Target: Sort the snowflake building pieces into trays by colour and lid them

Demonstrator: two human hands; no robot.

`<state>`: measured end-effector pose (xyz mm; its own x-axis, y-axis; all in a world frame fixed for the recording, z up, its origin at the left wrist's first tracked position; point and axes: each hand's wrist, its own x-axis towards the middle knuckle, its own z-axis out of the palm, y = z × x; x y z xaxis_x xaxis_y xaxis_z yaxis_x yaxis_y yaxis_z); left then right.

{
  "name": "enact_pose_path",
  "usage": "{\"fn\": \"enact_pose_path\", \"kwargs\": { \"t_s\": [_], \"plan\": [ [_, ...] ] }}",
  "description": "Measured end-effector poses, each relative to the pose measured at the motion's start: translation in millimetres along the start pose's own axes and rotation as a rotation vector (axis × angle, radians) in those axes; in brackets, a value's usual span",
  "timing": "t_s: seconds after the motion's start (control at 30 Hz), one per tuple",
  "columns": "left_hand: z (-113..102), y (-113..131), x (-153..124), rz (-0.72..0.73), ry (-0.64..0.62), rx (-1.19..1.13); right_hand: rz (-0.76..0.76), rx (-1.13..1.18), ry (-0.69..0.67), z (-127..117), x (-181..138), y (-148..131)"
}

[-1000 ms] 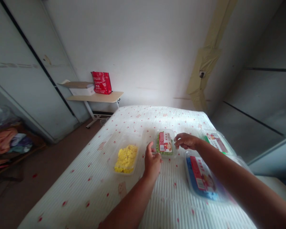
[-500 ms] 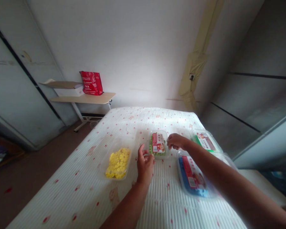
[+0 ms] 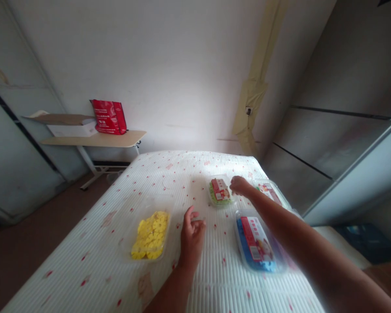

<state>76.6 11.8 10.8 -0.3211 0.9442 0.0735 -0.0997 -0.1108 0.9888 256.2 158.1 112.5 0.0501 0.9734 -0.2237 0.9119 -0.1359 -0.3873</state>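
Note:
A small clear box of green pieces (image 3: 220, 192) with a red label lies on the white spotted bedsheet (image 3: 169, 174). My right hand (image 3: 240, 186) curls its fingers on that box's right edge. My left hand (image 3: 192, 232) hovers over the sheet, apart from the box, fingers loosely spread and holding nothing. To its left sits an open clear tray of yellow pieces (image 3: 150, 228).
A lidded box of blue pieces (image 3: 255, 240) lies under my right forearm. Another lidded box with green contents (image 3: 270, 193) rests near the bed's right edge. A side table (image 3: 94, 140) with a red bag (image 3: 108, 117) and a cardboard box stands at the far left wall.
My left hand has let go of the green box and pulled back toward me. The right hand stays at the box, which has shifted farther away. The camera has swung right.

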Motion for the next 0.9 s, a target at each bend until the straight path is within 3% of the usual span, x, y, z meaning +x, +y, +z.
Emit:
{"fn": "enact_pose_path", "kwargs": {
  "t_s": [0.23,0.7,0.9],
  "plan": [
    [5.4,12.5,-13.1,0.065,-0.066,0.070,0.044,-0.240,0.037,-21.8,5.5,23.9],
    [1.3,16.0,-16.4,0.164,-0.111,0.128,0.061,-0.411,0.013,-24.4,-9.8,14.0],
    [5.2,37.4,-30.8,0.277,-0.165,0.199,0.037,-0.483,0.146,-27.2,-18.6,5.1]
  ]
}}
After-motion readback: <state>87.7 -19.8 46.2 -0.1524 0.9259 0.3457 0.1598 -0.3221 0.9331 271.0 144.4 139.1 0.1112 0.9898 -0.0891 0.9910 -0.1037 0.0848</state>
